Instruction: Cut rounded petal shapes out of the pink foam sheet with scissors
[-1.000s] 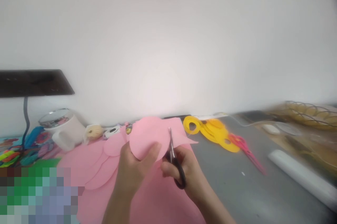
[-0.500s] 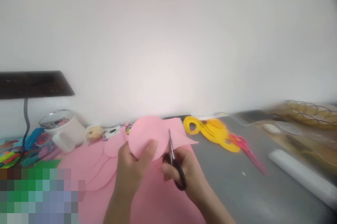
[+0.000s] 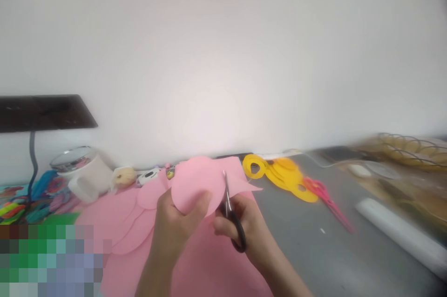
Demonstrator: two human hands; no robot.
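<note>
My left hand [image 3: 181, 215] grips a round piece of pink paper [image 3: 197, 185], thumb on its face and the other fingers hidden behind. In my right hand [image 3: 240, 222] is a pair of black-handled scissors [image 3: 228, 204], my fingers through the handles. The blades point up along the right edge of the pink circle. A pointed strip of pink paper [image 3: 240, 184] sticks out to the right of the blades. Under both hands lies a large pink sheet [image 3: 216, 264], with several pink paper circles [image 3: 108, 213] to the left.
Yellow paper rings [image 3: 284, 176] and pink scissors [image 3: 326, 201] lie to the right on the grey table [image 3: 300, 246]. Further right is a white bar-shaped object [image 3: 398, 234]. A white mug [image 3: 89, 180] stands at the left, below a dark power strip [image 3: 45, 113] on the wall.
The pink circle has tilted and shifted very slightly down under my left thumb. Both hands keep nearly the same place, and the scissors remain at the circle's right edge.
</note>
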